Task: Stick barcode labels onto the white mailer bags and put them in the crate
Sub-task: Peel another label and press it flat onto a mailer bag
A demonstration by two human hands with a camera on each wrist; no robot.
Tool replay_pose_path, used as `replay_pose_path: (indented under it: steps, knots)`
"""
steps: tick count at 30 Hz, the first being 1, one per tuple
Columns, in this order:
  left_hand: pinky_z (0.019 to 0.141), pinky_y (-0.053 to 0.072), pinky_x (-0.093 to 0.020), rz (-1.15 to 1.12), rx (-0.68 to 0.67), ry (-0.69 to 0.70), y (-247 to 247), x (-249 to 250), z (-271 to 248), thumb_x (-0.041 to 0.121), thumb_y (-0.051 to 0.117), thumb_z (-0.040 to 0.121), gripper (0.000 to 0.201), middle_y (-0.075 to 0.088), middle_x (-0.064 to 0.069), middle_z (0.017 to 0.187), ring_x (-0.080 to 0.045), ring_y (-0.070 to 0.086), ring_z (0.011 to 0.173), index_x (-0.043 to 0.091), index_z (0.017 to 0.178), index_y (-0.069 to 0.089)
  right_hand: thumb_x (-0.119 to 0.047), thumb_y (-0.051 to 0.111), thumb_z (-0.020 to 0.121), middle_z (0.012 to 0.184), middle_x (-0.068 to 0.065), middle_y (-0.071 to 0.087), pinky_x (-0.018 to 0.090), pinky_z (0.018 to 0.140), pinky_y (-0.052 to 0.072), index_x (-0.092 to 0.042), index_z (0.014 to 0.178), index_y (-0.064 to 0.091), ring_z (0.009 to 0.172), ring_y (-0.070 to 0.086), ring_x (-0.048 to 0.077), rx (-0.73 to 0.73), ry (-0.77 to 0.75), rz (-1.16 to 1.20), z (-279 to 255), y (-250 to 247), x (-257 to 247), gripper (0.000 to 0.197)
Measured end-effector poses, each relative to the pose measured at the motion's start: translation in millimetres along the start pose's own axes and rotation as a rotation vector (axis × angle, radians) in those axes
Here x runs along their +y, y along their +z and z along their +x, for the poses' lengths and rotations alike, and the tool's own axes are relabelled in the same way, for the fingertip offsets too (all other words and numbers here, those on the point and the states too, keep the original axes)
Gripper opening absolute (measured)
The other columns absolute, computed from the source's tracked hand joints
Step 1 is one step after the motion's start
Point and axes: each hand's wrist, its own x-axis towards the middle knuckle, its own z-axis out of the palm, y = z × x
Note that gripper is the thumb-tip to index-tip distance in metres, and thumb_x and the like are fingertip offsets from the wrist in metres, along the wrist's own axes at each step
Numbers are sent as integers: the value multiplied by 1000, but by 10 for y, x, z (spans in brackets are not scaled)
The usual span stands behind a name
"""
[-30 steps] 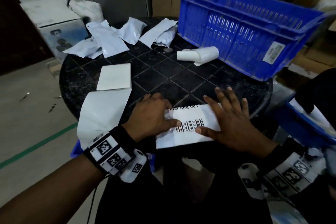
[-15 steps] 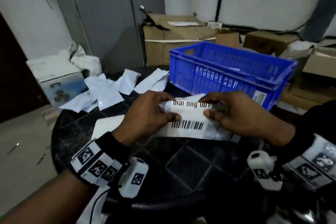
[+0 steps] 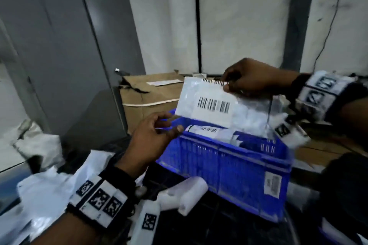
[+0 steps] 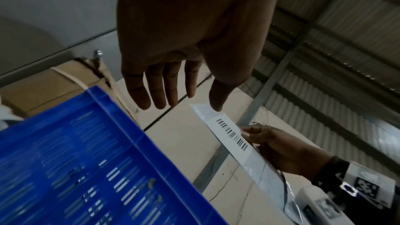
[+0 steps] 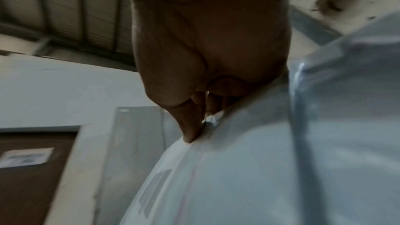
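Right hand pinches a labelled bag over the crate, left hand spread empty at 9 o'clock; one bag inside, unlabelled bags wait on the counter

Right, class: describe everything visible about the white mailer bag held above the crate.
The white mailer bag is thin, glossy, crinkled plastic carrying a white barcode label. It hangs roughly upright, tilted, over the blue crate, pinched at its top edge by the right hand. The left hand is open just below, apparently not touching it.

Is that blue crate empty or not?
Not empty: the head view shows a labelled white bag already lying inside the blue crate; how many lie there cannot be told.
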Motion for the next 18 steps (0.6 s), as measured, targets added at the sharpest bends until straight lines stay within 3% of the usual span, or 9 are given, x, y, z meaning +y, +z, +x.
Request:
replay_pose_path:
  steps: [3, 5, 7, 9, 11, 13, 16, 18]
  knots:
    - [64, 48, -27, -41, 24, -92, 199, -154, 358, 23, 81, 87, 17, 75, -7, 96, -15, 64, 80, 24, 98, 68, -12, 70, 92, 79, 9, 69, 21, 58, 44, -3, 98, 77, 64, 53, 14, 13, 209, 86, 641, 242, 525, 12]
    - [66, 47, -26, 23, 25, -4, 306, -238, 541, 14, 78, 89, 14, 71, 4, 85, -11, 63, 77, 23, 92, 69, -15, 66, 93, 91, 18, 71, 26, 67, 46, 4, 101, 72, 76, 56, 19, -20, 292, 70, 1001, 501, 803, 21]
    - [73, 48, -23, 198, -59, 127, 369, -304, 655, 18, 81, 86, 12, 72, 16, 87, 2, 64, 78, 26, 92, 74, -22, 59, 97, 112, 19, 71, 29, 81, 45, -3, 105, 71, 91, 60, 24, -87, 332, -45, 1278, 813, 1006, 24]
    - [80, 48, -22, 409, -154, 192, 405, -386, 767, 28, 79, 87, 7, 75, 19, 93, 7, 64, 85, 28, 94, 78, -24, 54, 101, 120, 20, 69, 30, 83, 44, -4, 100, 69, 99, 61, 31, -149, 327, -145, 1492, 1140, 1200, 25]
    - [86, 49, -24, 526, -163, 216, 407, -452, 896, 33, 76, 88, 8, 76, 17, 98, 1, 67, 98, 29, 94, 79, -26, 60, 97, 121, 18, 69, 31, 94, 50, -1, 99, 71, 104, 63, 30, -219, 390, -166, 1647, 1455, 1359, 27]
    - [85, 49, -26, 604, -147, 191, 400, -509, 1003, 33, 76, 88, 6, 76, 13, 91, -6, 68, 103, 27, 88, 79, -26, 69, 91, 119, 15, 72, 36, 101, 53, -3, 107, 77, 110, 66, 29, -234, 403, -146, 1697, 1688, 1457, 29]
    - [74, 49, -30, 687, -139, 130, 425, -680, 1114, 40, 76, 87, 15, 67, 11, 71, -17, 70, 85, 27, 81, 79, -35, 75, 85, 103, 10, 76, 35, 92, 56, -9, 97, 78, 98, 70, 27, -245, 364, -190, 1788, 2037, 1607, 29]
    - [72, 47, -31, 696, -126, 134, 439, -762, 1140, 46, 76, 86, 21, 68, 8, 70, -19, 70, 81, 27, 79, 80, -41, 79, 75, 92, 13, 77, 37, 82, 58, -10, 89, 78, 87, 72, 29, -223, 300, -238, 1792, 2218, 1641, 33]
